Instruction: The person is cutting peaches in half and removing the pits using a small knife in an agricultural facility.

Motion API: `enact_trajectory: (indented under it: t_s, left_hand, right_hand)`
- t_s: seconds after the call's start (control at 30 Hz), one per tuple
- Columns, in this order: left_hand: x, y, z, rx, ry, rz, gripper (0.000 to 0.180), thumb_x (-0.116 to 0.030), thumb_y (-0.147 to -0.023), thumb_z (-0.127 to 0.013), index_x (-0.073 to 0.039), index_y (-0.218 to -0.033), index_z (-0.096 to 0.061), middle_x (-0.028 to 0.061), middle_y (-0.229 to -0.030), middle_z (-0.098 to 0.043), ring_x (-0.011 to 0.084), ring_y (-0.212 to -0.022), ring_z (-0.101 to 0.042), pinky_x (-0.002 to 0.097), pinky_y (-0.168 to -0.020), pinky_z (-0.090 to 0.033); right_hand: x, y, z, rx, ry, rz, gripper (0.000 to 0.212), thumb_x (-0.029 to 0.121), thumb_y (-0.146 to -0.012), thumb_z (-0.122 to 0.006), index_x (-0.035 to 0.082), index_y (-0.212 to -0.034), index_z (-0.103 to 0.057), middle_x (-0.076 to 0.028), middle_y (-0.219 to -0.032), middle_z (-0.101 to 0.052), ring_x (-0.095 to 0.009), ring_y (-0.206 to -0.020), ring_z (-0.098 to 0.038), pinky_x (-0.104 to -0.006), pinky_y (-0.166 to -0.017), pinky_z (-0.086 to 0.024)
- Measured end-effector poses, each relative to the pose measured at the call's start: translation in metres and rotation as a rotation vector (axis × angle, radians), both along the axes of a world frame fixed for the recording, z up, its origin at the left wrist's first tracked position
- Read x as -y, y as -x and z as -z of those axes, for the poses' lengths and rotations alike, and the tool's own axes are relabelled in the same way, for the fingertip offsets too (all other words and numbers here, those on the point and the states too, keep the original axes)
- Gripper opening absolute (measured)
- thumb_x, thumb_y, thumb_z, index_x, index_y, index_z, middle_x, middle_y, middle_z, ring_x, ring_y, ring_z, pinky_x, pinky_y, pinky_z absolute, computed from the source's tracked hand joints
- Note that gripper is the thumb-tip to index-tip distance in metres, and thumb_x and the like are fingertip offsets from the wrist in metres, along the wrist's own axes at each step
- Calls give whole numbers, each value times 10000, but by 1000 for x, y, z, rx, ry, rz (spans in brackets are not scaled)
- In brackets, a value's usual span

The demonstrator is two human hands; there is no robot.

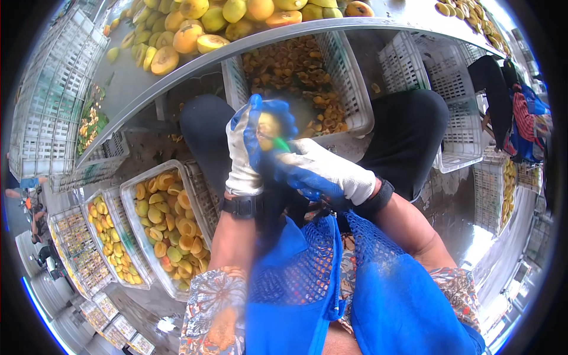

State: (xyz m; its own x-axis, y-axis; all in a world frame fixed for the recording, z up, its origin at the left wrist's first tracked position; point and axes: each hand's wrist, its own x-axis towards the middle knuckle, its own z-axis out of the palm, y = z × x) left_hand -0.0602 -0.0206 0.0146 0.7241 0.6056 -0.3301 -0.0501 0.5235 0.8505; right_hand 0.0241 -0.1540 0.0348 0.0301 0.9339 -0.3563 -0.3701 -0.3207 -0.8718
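My left hand, in a white knit glove with blue coating, is closed around a yellow peach held up above my lap. My right hand, gloved the same way, grips a small tool with a green handle, pressed close against the fruit. Motion blur hides the tool's working end, so its exact kind cannot be made out. Below and beyond the hands, a white crate between my knees holds a heap of small brown-orange fruit scraps.
A metal table carrying a pile of peaches curves across the far side. At my left stand crates of peach halves. White crates stand to the right, near another person in a red checked sleeve.
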Motion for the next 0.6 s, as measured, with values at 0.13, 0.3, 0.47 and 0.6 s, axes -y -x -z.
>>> enact_trajectory:
  t_s: [0.13, 0.3, 0.47, 0.6]
  left_hand:
    - [-2, 3, 9, 68, 40, -42, 446, -406, -988, -488, 11, -987, -645, 131, -813, -671, 228, -691, -664, 339, -628, -567]
    - [-3, 4, 8, 76, 58, 30, 437, -394, -991, -487, 9, -965, -654, 126, -800, -670, 217, -683, -658, 322, -619, -552]
    - [-6, 1, -3, -62, -144, 265, 436, -361, -994, -495, 35, -917, -661, 116, -778, -663, 186, -675, -646, 292, -623, -533]
    - [-4, 1, 2, -38, -134, 305, 421, -342, -984, -517, 47, -905, -656, 113, -740, -655, 185, -664, -642, 287, -614, -523]
  right_hand:
    - [-1, 0, -7, -23, -26, 13, 347, 383, -963, -533, 49, -880, -577, 38, -630, -487, -40, -470, -430, -200, -427, -356]
    - [6, -1, -13, -357, 172, -13, 385, 417, -962, -537, 39, -898, -574, 49, -605, -447, -29, -451, -406, -185, -394, -320]
    - [14, -1, 4, -753, 260, -70, 373, 411, -984, -509, 49, -918, -568, 66, -569, -397, -32, -391, -332, -192, -358, -273]
    - [19, -4, 9, -940, 227, -78, 352, 383, -998, -494, 49, -923, -571, 68, -556, -393, -38, -369, -311, -191, -352, -263]
